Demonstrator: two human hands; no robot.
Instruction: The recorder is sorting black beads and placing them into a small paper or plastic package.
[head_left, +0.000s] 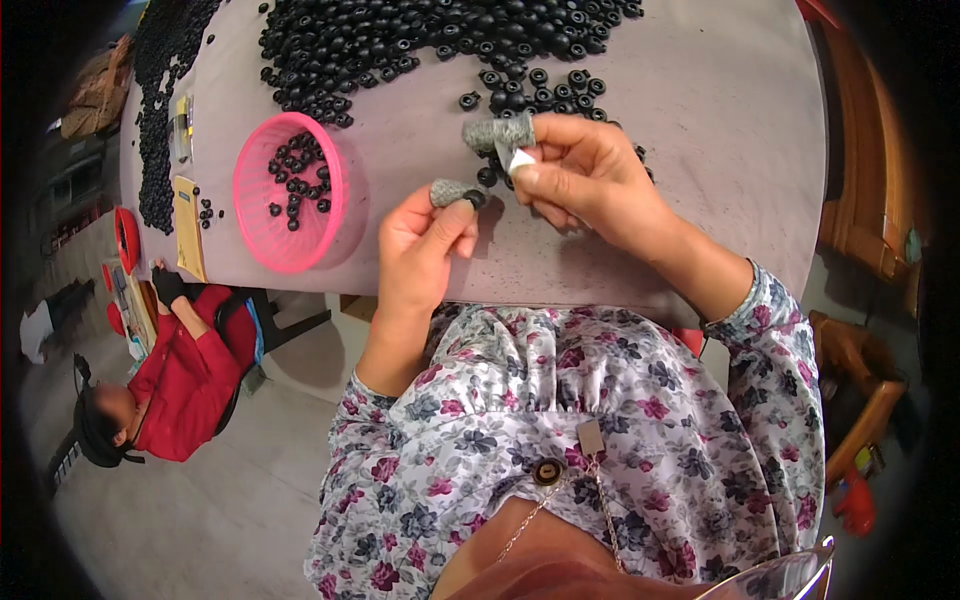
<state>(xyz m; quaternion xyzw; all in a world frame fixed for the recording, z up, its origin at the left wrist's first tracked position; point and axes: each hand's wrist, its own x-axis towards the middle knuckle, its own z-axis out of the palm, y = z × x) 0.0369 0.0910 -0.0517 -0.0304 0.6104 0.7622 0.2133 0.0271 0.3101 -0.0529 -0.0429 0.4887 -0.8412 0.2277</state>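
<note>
My left hand [412, 250] pinches a small round black knob-like piece [476, 199] between thumb and forefinger. A grey cloth finger sleeve [450, 192] covers that forefinger. To its right, slightly higher, my right hand [600, 185] closes on a small white piece [521, 160] between thumb and fingers; its exact kind is unclear. Another grey finger sleeve [490, 133] wraps the right forefinger. The two hands are apart, above the near part of the table [420, 150]. Beyond the right hand lie several loose black round pieces [545, 97], most with a hole in the face.
A pink plastic basket [342, 215] with some black pieces stands left of my hands. A large pile of black pieces [400, 35] covers the table's far side; another heap [157, 130] lies far left. A person in red [190, 395] sits at the left. Wooden furniture [870, 170] stands right.
</note>
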